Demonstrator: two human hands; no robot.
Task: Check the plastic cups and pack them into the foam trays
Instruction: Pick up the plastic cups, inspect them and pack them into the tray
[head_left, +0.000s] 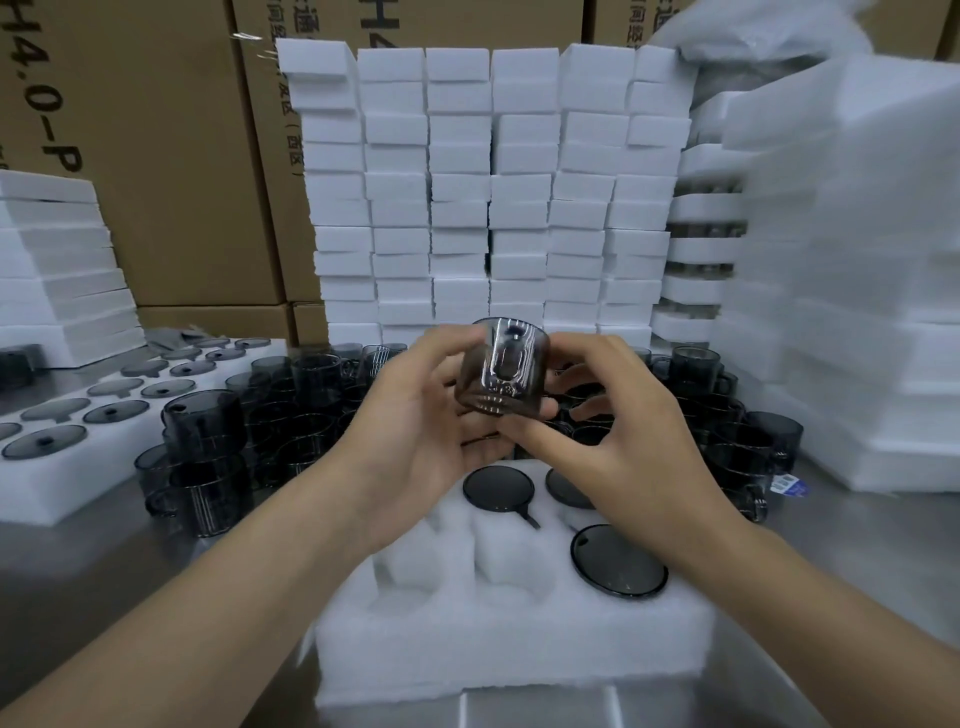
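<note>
Above the far edge of the foam tray, you are holding one smoky-grey plastic cup in both hands, lifted clear of the tray and tilted. Your left hand is wrapping its fingers round the cup's left wall, thumb lying near the rim. Your right hand is gripping the opposite wall, thumb reaching under the base, and its fingers are hiding that side of the cup. Glare is streaking the near wall, so a looped shape there is hard to make out. Below your hands the tray is sitting at the near edge of the steel table, with your left forearm covering part of its left edge. Seated cups are showing in its pockets: a far-edge cup, a right-edge cup, and a half-hidden cup disappearing under your right hand. Loose cups are crowding the table's middle, and your hands are blocking the centre of that heap. A second tray at the left edge is showing dark discs in its pockets and is being cut off by the frame. Foam blocks are standing stacked along the far edge, with cardboard boxes behind them, their print running out of view.
</note>
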